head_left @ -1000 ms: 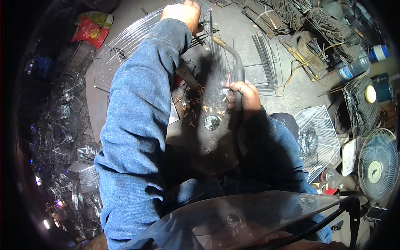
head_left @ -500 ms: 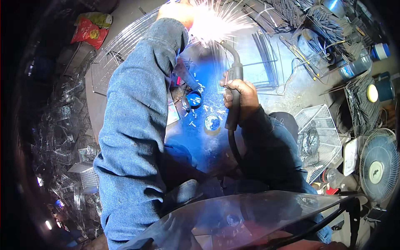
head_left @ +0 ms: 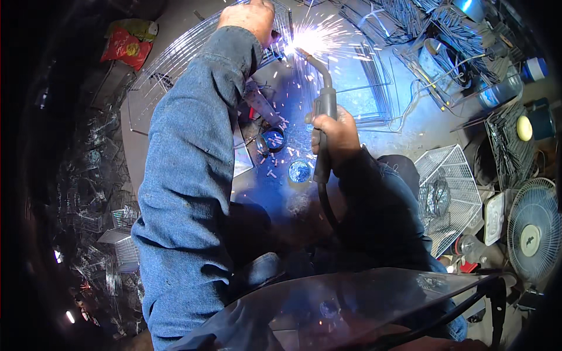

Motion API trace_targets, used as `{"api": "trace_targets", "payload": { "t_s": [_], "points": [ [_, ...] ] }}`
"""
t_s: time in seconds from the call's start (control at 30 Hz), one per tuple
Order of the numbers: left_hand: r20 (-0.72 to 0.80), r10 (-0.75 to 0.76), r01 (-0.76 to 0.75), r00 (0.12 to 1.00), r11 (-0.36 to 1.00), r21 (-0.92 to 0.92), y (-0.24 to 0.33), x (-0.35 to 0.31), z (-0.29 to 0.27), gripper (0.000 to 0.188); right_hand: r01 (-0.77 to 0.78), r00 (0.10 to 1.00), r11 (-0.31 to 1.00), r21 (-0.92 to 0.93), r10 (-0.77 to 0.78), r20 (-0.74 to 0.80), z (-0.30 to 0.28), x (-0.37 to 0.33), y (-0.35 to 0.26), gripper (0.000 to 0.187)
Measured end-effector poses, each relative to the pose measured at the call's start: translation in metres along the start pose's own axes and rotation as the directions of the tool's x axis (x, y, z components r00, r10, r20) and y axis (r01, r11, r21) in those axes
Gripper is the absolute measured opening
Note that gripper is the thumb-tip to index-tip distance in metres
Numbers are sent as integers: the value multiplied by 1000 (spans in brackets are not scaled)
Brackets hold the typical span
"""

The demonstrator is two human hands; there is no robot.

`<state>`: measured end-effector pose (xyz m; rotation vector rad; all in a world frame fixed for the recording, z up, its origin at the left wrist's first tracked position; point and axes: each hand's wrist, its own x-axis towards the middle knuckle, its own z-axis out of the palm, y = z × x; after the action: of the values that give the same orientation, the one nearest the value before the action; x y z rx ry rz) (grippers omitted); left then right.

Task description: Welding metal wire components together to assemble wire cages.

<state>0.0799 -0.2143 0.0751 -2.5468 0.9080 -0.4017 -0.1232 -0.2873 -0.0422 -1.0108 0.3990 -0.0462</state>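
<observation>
Blue denim makes the largest shape: the left sleeve rises from the lower edge and hides a big part of the worktop behind it. Across the bottom bends a transparent shield, cut off by the edge, and what lies behind it is seen only dimly. The right sleeve is mostly lost in shadow.

At the top is the wire rack, with many thin parallel bars; the left arm covers its middle, and its upper part goes out of view. At right stand a fan and, near it, a white wire basket.

The welding torch is tilted, its tip near the right end of the rack. White glare with sparks hides the exact place there, so it cannot be told whether they touch.

The left hand is over the rack. Its fingers are cut by the upper edge; whether they pinch a bar cannot be told. The right hand has its fingers curled tightly around the torch handle, partly hidden behind it. Smallest are a round container and scattered short pieces, too small to identify.
</observation>
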Motion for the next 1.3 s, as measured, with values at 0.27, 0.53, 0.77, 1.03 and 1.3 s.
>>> {"api": "trace_targets", "payload": {
  "t_s": [0.27, 0.53, 0.77, 1.03, 1.3],
  "points": [
    [-33, -32, 34, 999, 998, 47, -8, -8, 5, 67, 23, 999, 984, -176, -31, -38, 7, -11, -6, 13],
    [198, -12, 76, 980, 944, -321, -50, 24, -3, 90, 324, 944, 290, -901, -166, 286, -84, -73, 48, 44],
    [100, 242, -98, 965, 688, -719, -169, -148, 11, 50, 30, 810, 964, -264, -178, -558, -186, -207, 13, 23],
    [220, 163, 43, 962, 703, -710, -133, -137, -4, 55, -970, 130, 72, -234, -659, -741, -454, -221, 129, 65],
    [200, 36, 87, 979, 815, -573, -111, -139, -11, 55, -973, 151, 120, -199, -327, -933, -482, -189, 148, 51]
  ]
}}
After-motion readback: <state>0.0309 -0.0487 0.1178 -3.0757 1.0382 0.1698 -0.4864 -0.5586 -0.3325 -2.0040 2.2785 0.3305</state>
